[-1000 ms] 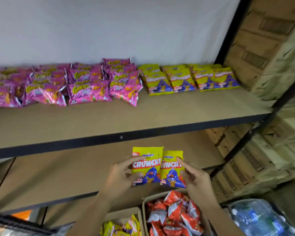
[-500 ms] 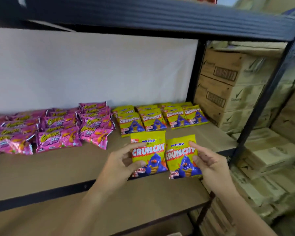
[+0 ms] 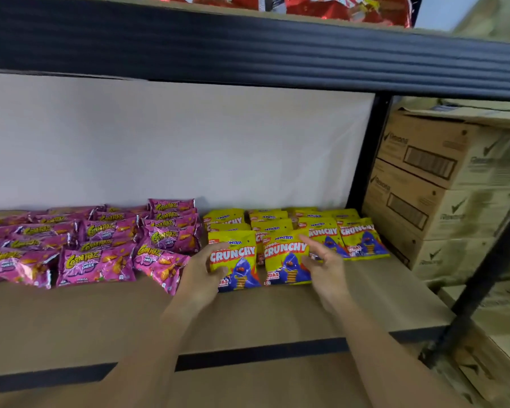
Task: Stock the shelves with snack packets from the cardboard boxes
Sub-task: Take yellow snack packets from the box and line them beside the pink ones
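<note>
On the middle shelf (image 3: 277, 313), right of the pink packets (image 3: 95, 260), we set down two yellow Crunchy packets (image 3: 286, 260) near the yellow rows (image 3: 321, 228); left hand (image 3: 202, 275) pinches one, right hand (image 3: 326, 269) rests open-fingered beside the other. Next: release, fetch more.

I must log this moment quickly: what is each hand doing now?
Left hand: holds the left Crunchy packet.
Right hand: fingers straight, touching the right Crunchy packet; no clear grip.
</note>
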`<action>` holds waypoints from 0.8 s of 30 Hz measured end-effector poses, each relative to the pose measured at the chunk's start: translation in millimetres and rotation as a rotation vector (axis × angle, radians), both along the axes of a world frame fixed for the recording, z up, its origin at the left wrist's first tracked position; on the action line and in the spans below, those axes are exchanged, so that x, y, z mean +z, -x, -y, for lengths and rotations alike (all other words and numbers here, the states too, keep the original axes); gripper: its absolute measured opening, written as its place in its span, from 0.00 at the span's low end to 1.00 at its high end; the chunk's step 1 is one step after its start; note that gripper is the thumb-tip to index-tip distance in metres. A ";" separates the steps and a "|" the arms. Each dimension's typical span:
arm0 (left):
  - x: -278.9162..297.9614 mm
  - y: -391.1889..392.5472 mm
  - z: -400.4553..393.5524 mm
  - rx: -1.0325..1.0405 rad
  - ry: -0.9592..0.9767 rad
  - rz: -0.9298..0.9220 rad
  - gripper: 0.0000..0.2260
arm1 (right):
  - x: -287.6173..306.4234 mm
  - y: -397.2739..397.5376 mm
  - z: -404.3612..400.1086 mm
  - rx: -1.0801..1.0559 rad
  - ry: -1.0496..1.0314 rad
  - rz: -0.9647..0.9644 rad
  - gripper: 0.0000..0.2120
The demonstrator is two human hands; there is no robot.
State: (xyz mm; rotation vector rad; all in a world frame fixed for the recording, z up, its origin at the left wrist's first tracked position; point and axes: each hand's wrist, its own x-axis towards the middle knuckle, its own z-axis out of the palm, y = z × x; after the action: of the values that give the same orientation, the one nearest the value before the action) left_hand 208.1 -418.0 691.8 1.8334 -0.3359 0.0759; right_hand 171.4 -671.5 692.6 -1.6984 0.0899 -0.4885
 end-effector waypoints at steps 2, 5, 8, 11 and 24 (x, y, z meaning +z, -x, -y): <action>-1.8 -7.3 1.7 0.046 -0.102 0.024 0.22 | -6.7 -15.5 1.4 0.042 0.025 -0.034 0.21; -7.4 -16.8 4.0 0.115 -0.315 0.107 0.22 | -12.8 -26.2 5.4 0.103 0.254 -0.117 0.35; -14.0 -20.7 8.8 0.108 -0.427 0.146 0.23 | -19.8 -30.5 5.1 0.030 0.501 -0.109 0.40; -18.5 -22.1 12.0 0.112 -0.472 0.122 0.24 | -24.3 -35.3 3.4 -0.044 0.689 -0.115 0.37; -16.1 -20.6 17.6 0.116 -0.621 0.088 0.21 | -23.1 -33.3 3.3 -0.035 0.781 -0.151 0.30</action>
State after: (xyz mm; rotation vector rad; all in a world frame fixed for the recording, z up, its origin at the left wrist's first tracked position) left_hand 228.7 -435.6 675.7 2.4703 -0.3378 0.1448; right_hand 204.8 -674.8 669.6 -2.5027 0.0381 -0.4467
